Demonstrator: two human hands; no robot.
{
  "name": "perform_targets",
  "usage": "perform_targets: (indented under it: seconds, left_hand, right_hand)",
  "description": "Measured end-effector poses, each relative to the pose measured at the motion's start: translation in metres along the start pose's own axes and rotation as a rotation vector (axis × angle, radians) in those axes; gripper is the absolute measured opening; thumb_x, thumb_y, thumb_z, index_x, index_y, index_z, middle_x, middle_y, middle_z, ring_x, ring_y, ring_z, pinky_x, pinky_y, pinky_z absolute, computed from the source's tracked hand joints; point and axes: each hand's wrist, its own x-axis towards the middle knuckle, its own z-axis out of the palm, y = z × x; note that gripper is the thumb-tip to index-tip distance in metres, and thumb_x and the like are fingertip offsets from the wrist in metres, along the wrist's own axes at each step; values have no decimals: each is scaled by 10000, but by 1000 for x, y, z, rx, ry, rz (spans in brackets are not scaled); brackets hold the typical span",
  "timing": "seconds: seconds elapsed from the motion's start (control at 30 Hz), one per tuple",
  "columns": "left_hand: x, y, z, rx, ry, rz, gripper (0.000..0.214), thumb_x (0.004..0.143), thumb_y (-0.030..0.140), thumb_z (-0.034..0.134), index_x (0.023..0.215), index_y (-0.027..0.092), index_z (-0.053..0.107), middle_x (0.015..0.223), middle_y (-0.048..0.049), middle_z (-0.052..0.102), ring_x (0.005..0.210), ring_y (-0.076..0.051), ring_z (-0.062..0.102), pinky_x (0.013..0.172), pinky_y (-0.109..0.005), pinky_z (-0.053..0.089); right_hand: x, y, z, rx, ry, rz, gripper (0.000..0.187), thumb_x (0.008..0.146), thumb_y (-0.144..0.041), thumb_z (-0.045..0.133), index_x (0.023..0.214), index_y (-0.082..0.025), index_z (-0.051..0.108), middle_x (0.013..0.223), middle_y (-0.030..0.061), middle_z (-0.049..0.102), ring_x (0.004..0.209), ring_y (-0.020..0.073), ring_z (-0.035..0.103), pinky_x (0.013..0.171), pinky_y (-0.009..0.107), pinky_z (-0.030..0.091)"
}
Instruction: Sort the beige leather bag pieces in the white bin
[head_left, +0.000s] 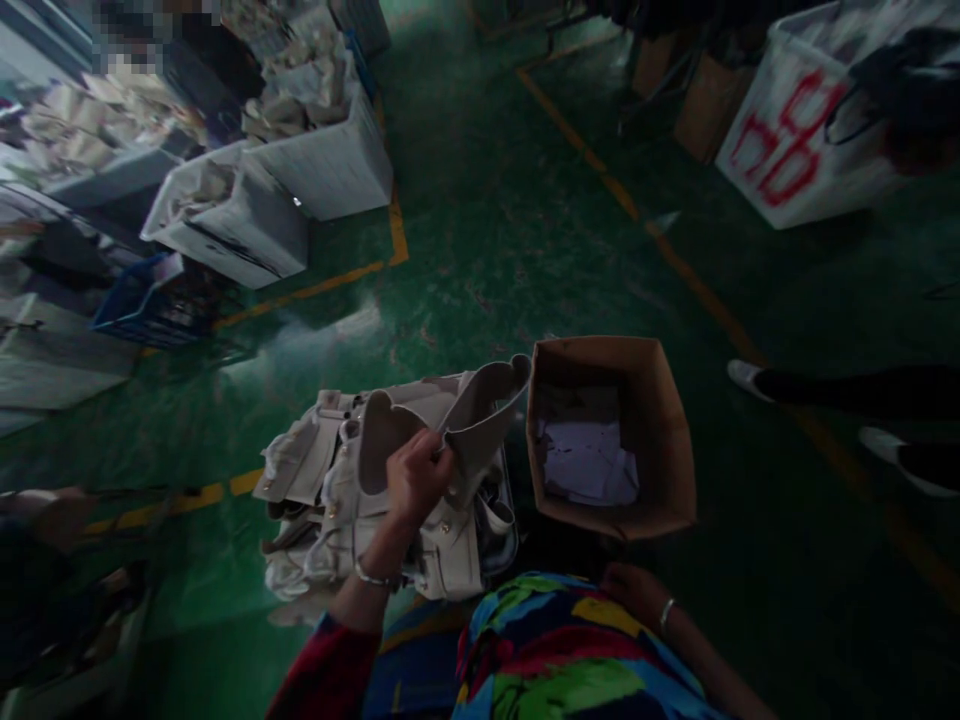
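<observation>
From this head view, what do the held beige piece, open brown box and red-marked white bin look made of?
Thin beige curved-edged piece in the left hand: matte, probably leather or imitation leather; it bends softly.
Open brown square box: likely cardboard; dull finish, thin walls.
Red-marked white bin: perhaps plastic; pale, rigid-looking wall, too dim to be sure.

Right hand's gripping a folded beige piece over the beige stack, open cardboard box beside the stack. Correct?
Wrong hand: the head view shows the left hand gripping the folded beige piece over the beige stack. The right hand is by the multicoloured top. The open cardboard box is beside the stack, as stated.
</observation>
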Motion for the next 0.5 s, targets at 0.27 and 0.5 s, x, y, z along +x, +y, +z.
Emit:
perform_targets:
  seconds: [0.27,0.5]
  left_hand:
    - [-48,109,139,-297,-310,33,519,772,151,667,1289,150,622,1239,-127,691,1062,-227,657,923,-315,542]
    - [-199,45,142,-434,-418,-335,523,673,151,720,1188,239,738,1239,-82,739,1130,-267,708,1020,-373,564]
  right_hand:
    - [-10,13,-42,-182,-161,-154,281,906,-416,480,824,-257,697,920,42,784,932,235,735,873,313,526]
    - [6,-10,-50,-423,-226,-223,85,704,-268,688,625,-239,680,818,66,761,893,294,731,785,364,528]
